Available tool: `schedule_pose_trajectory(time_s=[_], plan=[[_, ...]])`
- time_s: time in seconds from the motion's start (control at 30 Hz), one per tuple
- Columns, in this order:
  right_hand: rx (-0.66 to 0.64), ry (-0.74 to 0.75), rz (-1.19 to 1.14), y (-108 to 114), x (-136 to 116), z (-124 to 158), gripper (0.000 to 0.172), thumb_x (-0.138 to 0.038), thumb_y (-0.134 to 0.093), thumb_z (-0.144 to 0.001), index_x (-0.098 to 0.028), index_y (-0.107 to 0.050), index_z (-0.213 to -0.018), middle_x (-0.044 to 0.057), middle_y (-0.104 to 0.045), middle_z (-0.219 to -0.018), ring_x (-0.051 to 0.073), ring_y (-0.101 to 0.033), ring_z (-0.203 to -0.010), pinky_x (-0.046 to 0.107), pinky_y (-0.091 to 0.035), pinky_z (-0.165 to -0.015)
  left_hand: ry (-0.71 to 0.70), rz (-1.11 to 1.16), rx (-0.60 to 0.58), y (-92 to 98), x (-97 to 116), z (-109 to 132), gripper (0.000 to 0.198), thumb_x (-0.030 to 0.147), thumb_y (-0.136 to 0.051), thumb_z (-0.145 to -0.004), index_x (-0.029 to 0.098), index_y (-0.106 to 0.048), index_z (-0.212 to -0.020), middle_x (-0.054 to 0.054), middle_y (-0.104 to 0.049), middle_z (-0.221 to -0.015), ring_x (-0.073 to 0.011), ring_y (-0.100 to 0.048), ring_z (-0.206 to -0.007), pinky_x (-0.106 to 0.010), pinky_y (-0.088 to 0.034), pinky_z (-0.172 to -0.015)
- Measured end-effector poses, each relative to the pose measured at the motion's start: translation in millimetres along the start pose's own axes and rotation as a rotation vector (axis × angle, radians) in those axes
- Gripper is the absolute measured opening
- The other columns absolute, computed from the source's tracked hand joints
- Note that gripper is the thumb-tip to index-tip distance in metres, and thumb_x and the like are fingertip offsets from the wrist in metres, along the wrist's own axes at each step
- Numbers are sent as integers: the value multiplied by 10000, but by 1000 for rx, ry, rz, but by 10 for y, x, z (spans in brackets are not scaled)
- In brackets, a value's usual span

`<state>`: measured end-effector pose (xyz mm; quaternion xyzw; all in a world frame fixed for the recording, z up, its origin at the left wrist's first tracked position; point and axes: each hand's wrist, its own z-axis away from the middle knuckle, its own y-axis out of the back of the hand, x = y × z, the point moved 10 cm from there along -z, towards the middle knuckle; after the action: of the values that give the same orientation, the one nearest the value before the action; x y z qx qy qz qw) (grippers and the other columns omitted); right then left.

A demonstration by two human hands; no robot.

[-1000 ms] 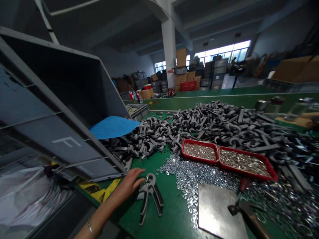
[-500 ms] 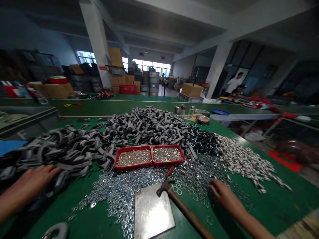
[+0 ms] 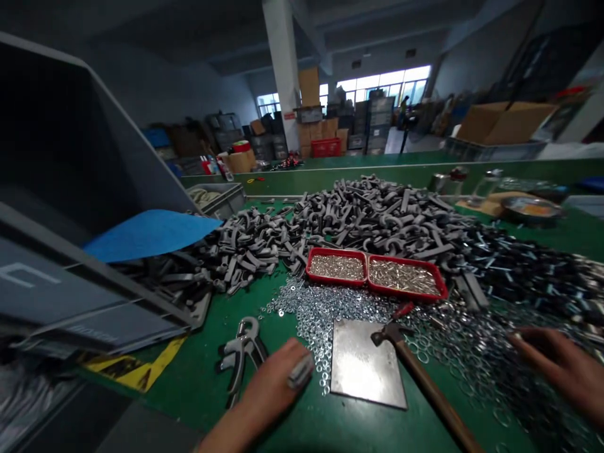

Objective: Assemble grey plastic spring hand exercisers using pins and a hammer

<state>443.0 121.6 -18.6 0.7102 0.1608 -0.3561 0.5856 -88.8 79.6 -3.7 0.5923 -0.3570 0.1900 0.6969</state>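
My left hand [image 3: 278,380] is closed around a small grey plastic clamp part [image 3: 301,370], its end sticking out by the fingers. Just left of it, a grey and black plastic clamp [image 3: 241,352] lies on the green table. Over the loose metal washers [image 3: 476,358] at the right, my right hand [image 3: 561,365] has its fingers curled together; whatever is in them cannot be made out. Between the hands lie a flat metal plate [image 3: 365,365] and a claw hammer [image 3: 429,384], its head resting on the plate's upper corner.
Two red trays [image 3: 365,283] of small metal pins stand before a large heap of grey clamp parts [image 3: 377,217]. Black parts with metal pins [image 3: 509,258] lie at right. A tilted grey crate [image 3: 94,302] with a blue sheet [image 3: 155,233] stands at left.
The view has swung left. My left hand has come from the grey heap toward the plate, now with a grey part in it. My right hand stays over the washers.
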Motion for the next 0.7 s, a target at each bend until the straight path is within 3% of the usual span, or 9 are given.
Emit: schedule_pose_trajectory(time_s=[0.07,0.1,0.17,0.27,0.37,0.5,0.6,0.7], plan=[[-211,-102,-287,-488,-471,318,358,-517,-676,-781,-236,-682,-1002,141,-734,-917,268,-686,-755,422,-504,-715,7,-333,-21,-282,-5,40,393,-30,-445,-797,218,-641,-1032,-80,-633,-1055,-230,-625,-962,-347,-493,-858],[-281,-127,-446,-726,-735,496,394,-535,-727,-731,-224,-674,-966,104,-726,-872,243,-671,-702,396,-520,-694,31,-452,-21,-367,-42,20,459,-62,-414,-781,205,-632,-1083,-103,-635,-1090,-248,-621,-1008,-370,-490,-891],[-474,-177,-708,-1245,-1184,850,458,-512,-756,-754,-199,-655,-1072,55,-713,-856,173,-627,-636,326,-517,-636,57,-607,-39,-480,-111,-65,433,-64,-395,-797,168,-639,-1070,-137,-643,-1097,-280,-613,-1047,-404,-488,-917],[-657,-251,-1041,-1751,-1533,1184,432,-441,-760,-803,-172,-643,-1120,50,-714,-917,98,-587,-590,242,-489,-579,28,-674,-78,-546,-140,-200,350,-42,-404,-822,148,-651,-983,-153,-657,-1074,-296,-621,-1017,-421,-498,-897],[-757,-314,-1180,-1919,-1624,1311,341,-366,-781,-815,-163,-652,-1057,52,-710,-949,82,-614,-641,201,-504,-601,16,-632,-69,-486,-138,-263,359,-57,-402,-809,162,-645,-958,-142,-669,-1041,-276,-631,-997,-403,-497,-890],[-751,-386,-1283,-1921,-1678,1340,266,-321,-802,-808,-168,-648,-960,11,-675,-907,61,-610,-685,166,-505,-654,-23,-453,-17,-341,-97,-259,334,-28,-435,-801,187,-646,-946,-111,-660,-1012,-245,-636,-958,-366,-495,-862],[-683,-399,-1307,-1946,-1698,1345,255,-337,-800,-810,-200,-607,-905,-54,-587,-765,47,-549,-611,155,-469,-583,24,36,33,-261,-104,-216,88,200,-551,-868,187,-621,-817,-55,-645,-840,-213,-647,-779,-310,-518,-721],[-654,-361,-1290,-2003,-1750,1383,234,-349,-750,-854,-213,-560,-869,-88,-467,-662,40,-415,-491,152,-375,-442,188,624,18,-420,-115,-137,285,460,-632,-846,180,-586,-816,14,-591,-631,-160,-592,-530,-260,-499,-531]])
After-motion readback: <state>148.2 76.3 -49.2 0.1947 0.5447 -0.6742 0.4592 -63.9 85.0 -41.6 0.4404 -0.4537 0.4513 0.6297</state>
